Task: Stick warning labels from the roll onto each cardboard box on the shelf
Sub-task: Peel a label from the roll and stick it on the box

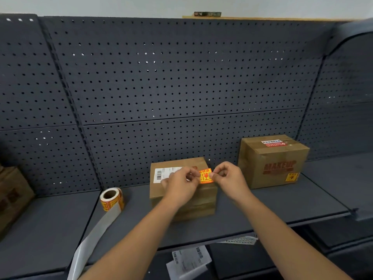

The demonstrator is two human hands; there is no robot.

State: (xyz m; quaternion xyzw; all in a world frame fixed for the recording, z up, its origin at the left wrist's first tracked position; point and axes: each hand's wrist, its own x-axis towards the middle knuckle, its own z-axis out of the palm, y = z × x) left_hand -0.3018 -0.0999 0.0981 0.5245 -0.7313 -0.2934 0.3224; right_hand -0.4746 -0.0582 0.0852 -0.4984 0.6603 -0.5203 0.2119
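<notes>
Forearms reach over the shelf (262,205); left hand (179,184) and right hand (230,178) each pinch an end of an orange label (205,175) at the middle box's (205,201) top edge. Roll (112,198) stands left, liner (96,235) trailing; a labelled box (272,160) sits right.

The shelf (262,207) is a dark grey board. A roll (112,199) of labels lies on it, left of centre, and its bare strip (96,229) of backing hangs over the front edge. The middle box (201,203) stands near the roll. The right box (272,164) stands further back, close to the rear panel. The left box (12,195) sits on the left section, partly out of view.
</notes>
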